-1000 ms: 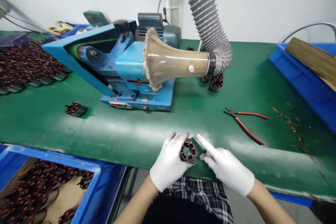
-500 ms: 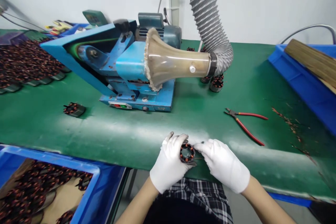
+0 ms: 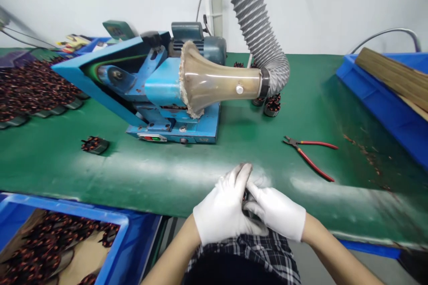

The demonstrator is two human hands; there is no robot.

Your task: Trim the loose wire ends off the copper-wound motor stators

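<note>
Both my hands wear white gloves and meet at the near edge of the green table (image 3: 167, 173). My left hand (image 3: 223, 207) is curled around a small wound stator (image 3: 246, 197), which shows only as a dark sliver between the gloves. My right hand (image 3: 276, 211) presses against it from the right, fingers closed on the same part. Most of the stator is hidden by the fingers.
A blue belt grinder (image 3: 160, 89) with a horn-shaped dust hood (image 3: 214, 82) and grey ribbed hose (image 3: 256, 18) stands mid-table. Red-handled pliers (image 3: 309, 153) lie to the right. A lone stator (image 3: 94, 144) lies left, many more far left (image 3: 30, 84). Blue bins: near left (image 3: 63, 240), far right (image 3: 384, 98).
The stator was face-up and plainly visible between my fingers; now both hands have closed over it and drawn slightly toward me, hiding most of it. The camera shifted a little.
</note>
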